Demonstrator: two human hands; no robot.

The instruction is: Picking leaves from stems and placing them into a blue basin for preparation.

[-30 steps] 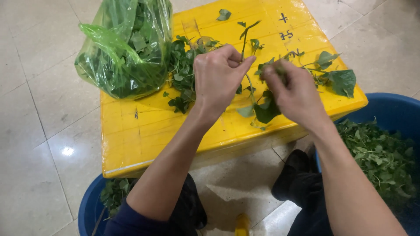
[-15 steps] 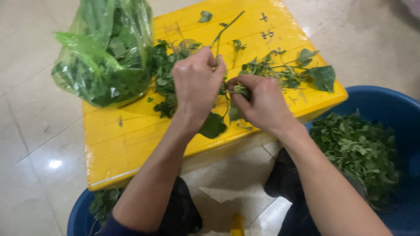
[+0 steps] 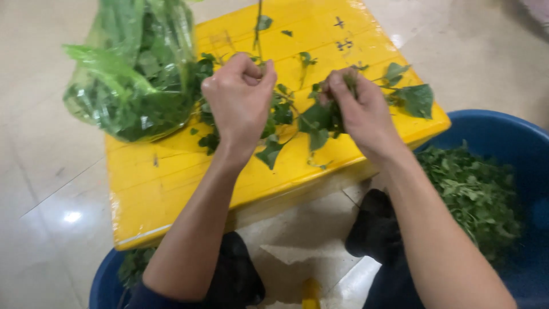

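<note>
Left hand (image 3: 239, 97): fist pinched shut on a thin green stem (image 3: 258, 28) standing upright.
Right hand (image 3: 355, 109): fingers bunched together on a leafy sprig (image 3: 320, 121) over the lid.
Sprig: broad, limp, dark leaves.
Yellow lid (image 3: 171, 183): flat, smooth, glossy.
Plastic bag (image 3: 137, 74): thin, crinkled, translucent green, stuffed with leaves.
Blue tub (image 3: 514, 137): round, filled with greens.

Yellow box, bag of greens and two blue tubs on a pale tiled floor.
A clear green plastic bag (image 3: 134, 80) stuffed with leaves lies on the yellow box's (image 3: 171, 189) left side. A blue tub (image 3: 503, 189) of picked leaves stands right of it; another blue tub's (image 3: 106, 283) edge shows lower left.
</note>
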